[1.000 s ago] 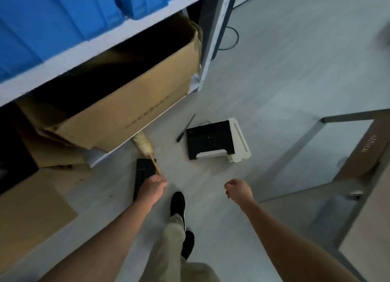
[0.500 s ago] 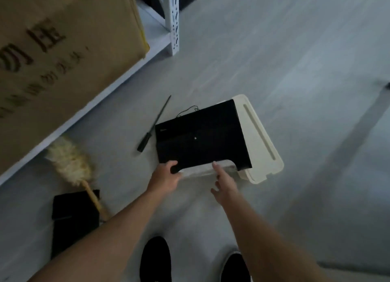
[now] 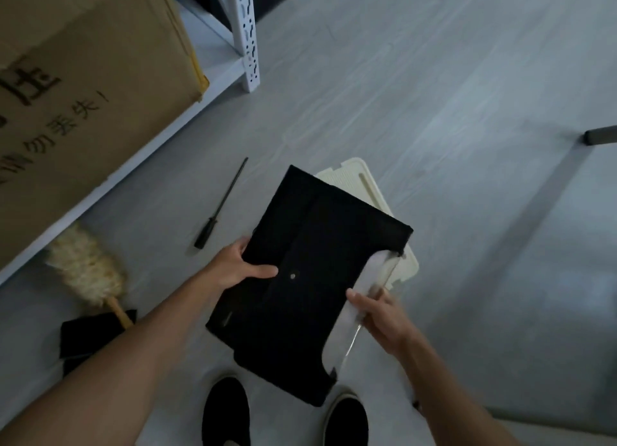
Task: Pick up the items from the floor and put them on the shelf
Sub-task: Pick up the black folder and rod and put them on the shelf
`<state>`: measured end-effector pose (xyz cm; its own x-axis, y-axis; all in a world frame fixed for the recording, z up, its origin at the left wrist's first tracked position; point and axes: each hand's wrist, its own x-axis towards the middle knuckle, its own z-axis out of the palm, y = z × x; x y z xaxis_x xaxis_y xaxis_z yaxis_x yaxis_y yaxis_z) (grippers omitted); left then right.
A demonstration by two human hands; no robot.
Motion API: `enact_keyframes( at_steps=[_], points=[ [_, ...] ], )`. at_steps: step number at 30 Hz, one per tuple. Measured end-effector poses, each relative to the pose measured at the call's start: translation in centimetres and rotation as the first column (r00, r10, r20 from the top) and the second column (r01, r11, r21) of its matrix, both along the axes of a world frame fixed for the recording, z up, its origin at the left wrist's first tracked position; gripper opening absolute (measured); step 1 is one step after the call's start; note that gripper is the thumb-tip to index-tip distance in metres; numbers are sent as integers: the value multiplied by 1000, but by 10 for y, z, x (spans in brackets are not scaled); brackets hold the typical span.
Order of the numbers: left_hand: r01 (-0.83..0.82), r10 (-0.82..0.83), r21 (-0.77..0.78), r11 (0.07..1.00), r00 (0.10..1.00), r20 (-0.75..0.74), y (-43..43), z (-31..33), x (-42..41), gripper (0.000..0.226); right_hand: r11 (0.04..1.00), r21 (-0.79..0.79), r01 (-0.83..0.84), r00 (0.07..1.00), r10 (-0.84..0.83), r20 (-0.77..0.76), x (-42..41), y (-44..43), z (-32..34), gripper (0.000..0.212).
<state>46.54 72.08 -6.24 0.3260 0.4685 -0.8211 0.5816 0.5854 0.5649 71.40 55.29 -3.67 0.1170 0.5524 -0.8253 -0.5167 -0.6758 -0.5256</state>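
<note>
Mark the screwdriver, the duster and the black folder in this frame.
screwdriver (image 3: 204,234): head view, on its black handle.
duster (image 3: 87,271): head view, on the fluffy head.
black folder (image 3: 310,278): head view, on the middle of its flap, held by left hand (image 3: 238,268) and right hand (image 3: 380,315).

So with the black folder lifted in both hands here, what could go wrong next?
1. The right hand pinches only the clear sleeve sticking out from under the black folder; it may slide free.
2. The screwdriver and feather duster lie beside the shoes, so a step toward the shelf could trip on them.
3. The cream tray underneath could be overlooked.
</note>
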Motion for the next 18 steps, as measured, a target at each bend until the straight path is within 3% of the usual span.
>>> enact_keyframes(
  at_steps=[3, 6, 9, 12, 14, 16, 18],
  points=[
    [-97, 126, -257, 962, 987, 102, -28, 13, -13, 102, 985, 29, -169, 985, 167, 48, 13, 12, 9, 69],
    [-195, 235, -282, 939, 965, 115, -55, 20, -19, 91, 963, 18, -268, 920, 251, 300, 9, 28, 11, 49],
    [-326, 346, -227, 918, 937, 55, -67, 21, -22, 63, 924, -6, -381, 845, 352, 402, -1, 39, 11, 40],
    [-426, 450, -243, 872, 892, 51, -75, 19, -35, 47, 871, 22, -490, 807, 444, 391, -10, 50, 13, 31],
    [-504, 529, -252, 826, 848, 39, -82, 18, -49, 44, 853, 80, -516, 827, 471, 307, -16, 59, 15, 44],
    [-612, 636, -258, 747, 772, 11, -91, 12, -71, 50, 871, 42, -490, 848, 465, 254, -29, 72, 6, 56],
    [-707, 724, -242, 664, 690, -31, -98, 2, -99, 62, 864, -34, -503, 821, 490, 292, -48, 93, -17, 42]
  ],
)
